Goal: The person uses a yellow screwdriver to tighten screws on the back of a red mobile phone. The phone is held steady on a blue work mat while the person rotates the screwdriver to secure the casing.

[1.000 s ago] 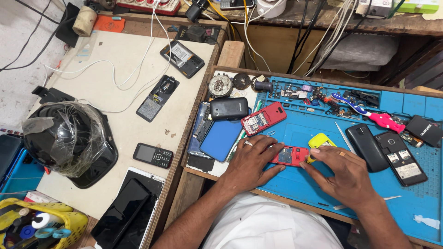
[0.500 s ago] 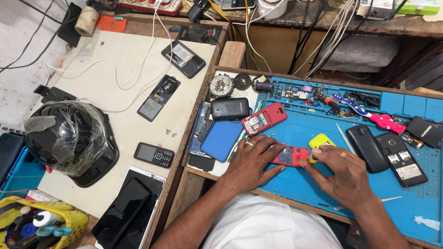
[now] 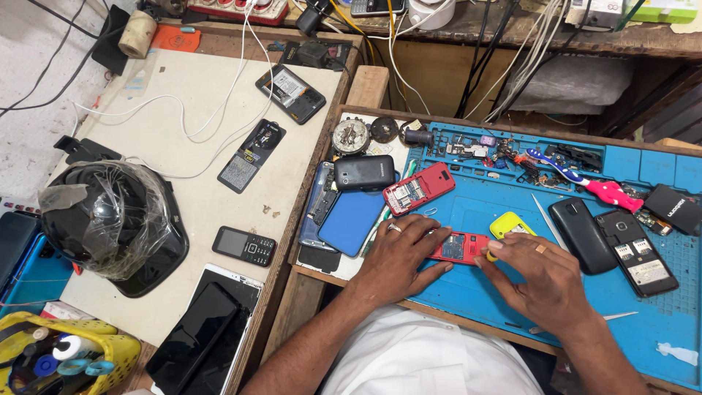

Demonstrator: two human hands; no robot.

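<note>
A small red phone (image 3: 459,247) with its back off lies on the blue work mat (image 3: 512,307). My left hand (image 3: 401,257) presses flat on the phone's left end, a ring on one finger. My right hand (image 3: 545,281) pinches the phone's right end with its fingertips, also wearing a ring. A yellow phone cover (image 3: 510,223) lies just beyond the red phone, partly behind my right fingers. A second opened red phone (image 3: 418,188) lies further up the mat.
A blue cover (image 3: 351,219), a black phone (image 3: 364,172), two dark phones (image 3: 581,234), a toothbrush (image 3: 585,179) and small parts crowd the mat. On the left table are a wrapped black helmet (image 3: 113,219), several phones, a tablet (image 3: 201,340) and white cables.
</note>
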